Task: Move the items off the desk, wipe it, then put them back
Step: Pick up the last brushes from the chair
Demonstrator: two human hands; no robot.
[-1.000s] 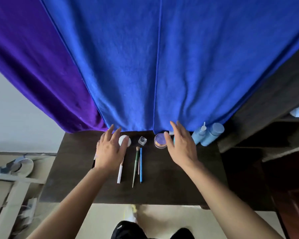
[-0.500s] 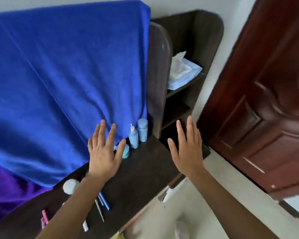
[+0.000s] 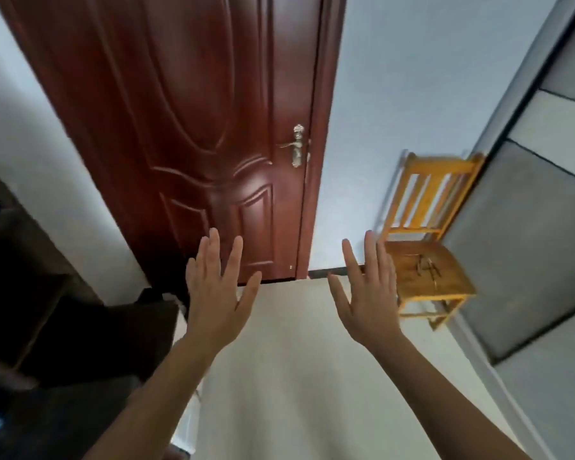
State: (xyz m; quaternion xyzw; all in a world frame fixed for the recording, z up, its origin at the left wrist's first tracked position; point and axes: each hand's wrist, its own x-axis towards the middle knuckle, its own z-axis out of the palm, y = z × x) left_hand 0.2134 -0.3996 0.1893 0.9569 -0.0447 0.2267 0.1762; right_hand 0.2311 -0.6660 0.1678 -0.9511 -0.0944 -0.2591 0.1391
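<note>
Both hands are empty, held up in the air apart from each other, backs to the camera. The fingers of the left hand (image 3: 214,298) and the right hand (image 3: 367,300) are straight and slightly spread. The dark brown desk (image 3: 80,330), blurred, sits at near left, left of the left forearm and not touching either hand.

Far centre is a glossy red-brown wooden door (image 3: 196,127) with raised curved panels and a brass lever handle (image 3: 294,146). At far right, just past the right hand, is a yellow-orange slat-back wooden chair (image 3: 425,260). Thin dark marks or items on its seat are too blurred to tell. The floor (image 3: 296,360) is smooth and pale cream, and the wall (image 3: 395,78) is matte pale blue. A grey panelled surface (image 3: 528,244) is at the right edge.
</note>
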